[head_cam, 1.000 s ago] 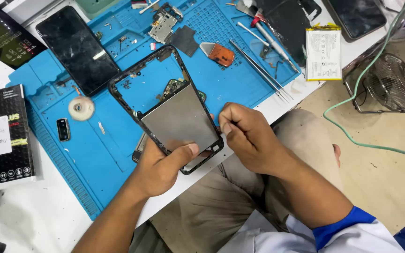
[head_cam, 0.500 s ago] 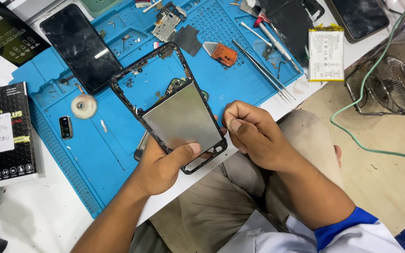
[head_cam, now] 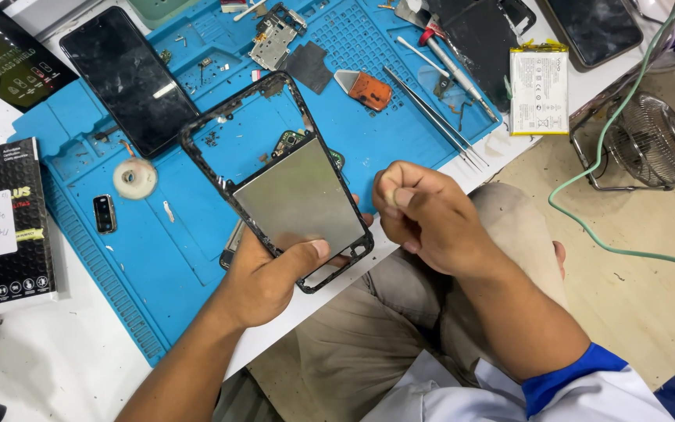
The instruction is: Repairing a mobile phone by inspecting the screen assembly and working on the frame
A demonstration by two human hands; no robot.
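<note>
Blue matting (head_cam: 158,258) covers the table under my hands, pale table edge showing beyond it toward my knees.

My left hand (head_cam: 263,281) grips the phone frame (head_cam: 275,176) by its lower end, thumb pressed flat across the grey metal plate (head_cam: 298,199) that fills its lower half, the other fingers curled beneath, out of sight. The frame's upper half is an open window, the mat visible through it, and it is tilted up off the mat.

My right hand (head_cam: 423,215) has come away from the frame's right edge, where it was working a second ago, and now hovers just beside it, no longer touching. Its fingers are curled into a loose fist, thumb and forefinger pressed together; whether something small is pinched between them I cannot tell. I judge that whatever it was doing at that edge is paused or finished, with the frame now held by the left hand alone.

Beyond the right-hand fingers lie tweezers (head_cam: 431,117), an orange pry tool (head_cam: 369,90) and a battery (head_cam: 539,90). Beyond the left-hand fingers lie a dark screen (head_cam: 126,78) and a tape roll (head_cam: 134,178); further left stands a black box (head_cam: 9,227).
</note>
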